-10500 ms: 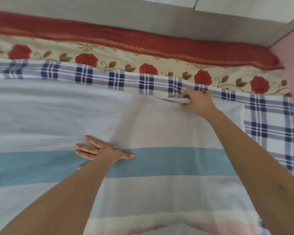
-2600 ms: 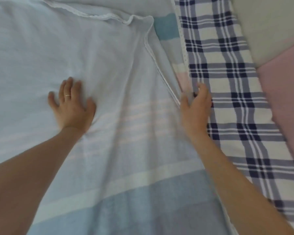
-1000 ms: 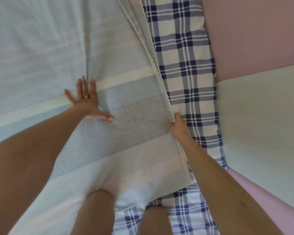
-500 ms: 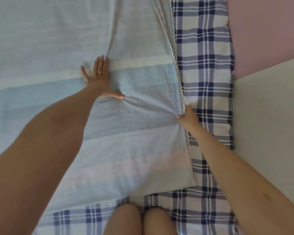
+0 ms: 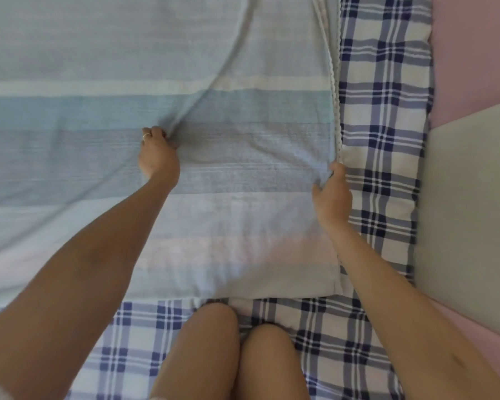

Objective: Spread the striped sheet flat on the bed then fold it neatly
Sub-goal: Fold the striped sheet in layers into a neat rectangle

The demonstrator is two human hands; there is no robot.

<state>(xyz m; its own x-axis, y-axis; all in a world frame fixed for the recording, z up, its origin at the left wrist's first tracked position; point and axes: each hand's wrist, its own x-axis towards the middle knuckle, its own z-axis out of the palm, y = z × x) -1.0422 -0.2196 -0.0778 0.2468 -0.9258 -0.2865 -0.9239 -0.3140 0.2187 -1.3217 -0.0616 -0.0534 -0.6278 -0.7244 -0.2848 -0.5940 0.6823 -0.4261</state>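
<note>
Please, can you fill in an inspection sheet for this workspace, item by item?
Surface: plaid bed cover, the person's knees on it.
Job's things: striped sheet spread out, with one long crease running to the left hand.
Clutter: nothing seen.
Grippers: left hand grips the crease; right hand holds the sheet's right edge.
Cables: nothing seen.
Surroundings: pink surface and grey surface at right.

Single head-worn camera, looking steeply down.

It hangs close above the person's own knees (image 5: 243, 347), wide lens facing forward across the striped sheet (image 5: 243, 174). Both forearms (image 5: 104, 269) reach in from the bottom corners, and the checked bedcover (image 5: 384, 134) runs up the right side.
</note>
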